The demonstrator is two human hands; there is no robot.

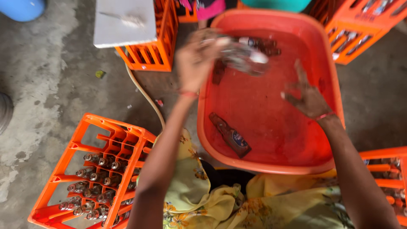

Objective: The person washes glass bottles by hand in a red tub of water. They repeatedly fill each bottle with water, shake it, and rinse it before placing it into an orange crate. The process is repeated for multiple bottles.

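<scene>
- Starting at the far left, a blue rounded container (22, 8) shows only in part at the top corner, on the stained concrete floor (38, 85).
- Lower left, an orange crate (80, 140) leans tilted on the floor — its compartments hold rows of small glass bottles (95, 180), lying with their capped ends toward the camera.
- Above it, a second orange crate (152, 53) stands with a pale flat board (123, 21) across its top; a pale hose (146, 97) runs along the floor from near this crate toward the tub.
- The left hand (196, 63) is raised over the tub's near-left rim, fingers curled round a clear bottle (246, 57) that is blurred by motion (how tightly it is gripped I cannot tell).
- The big orange-red tub (335, 85) holds shallow water; a brown bottle with a round blue label (231, 135) lies on its side near the front wall, and more dark bottles (265, 46) lie at the far end.
- The right hand (307, 97) hovers over the tub's right half, fingers spread and holding nothing.
- At the right — top corner and lower edge — further orange crates (360, 38) stand; the lower one (386, 169) holds bottles, only partly in view.
</scene>
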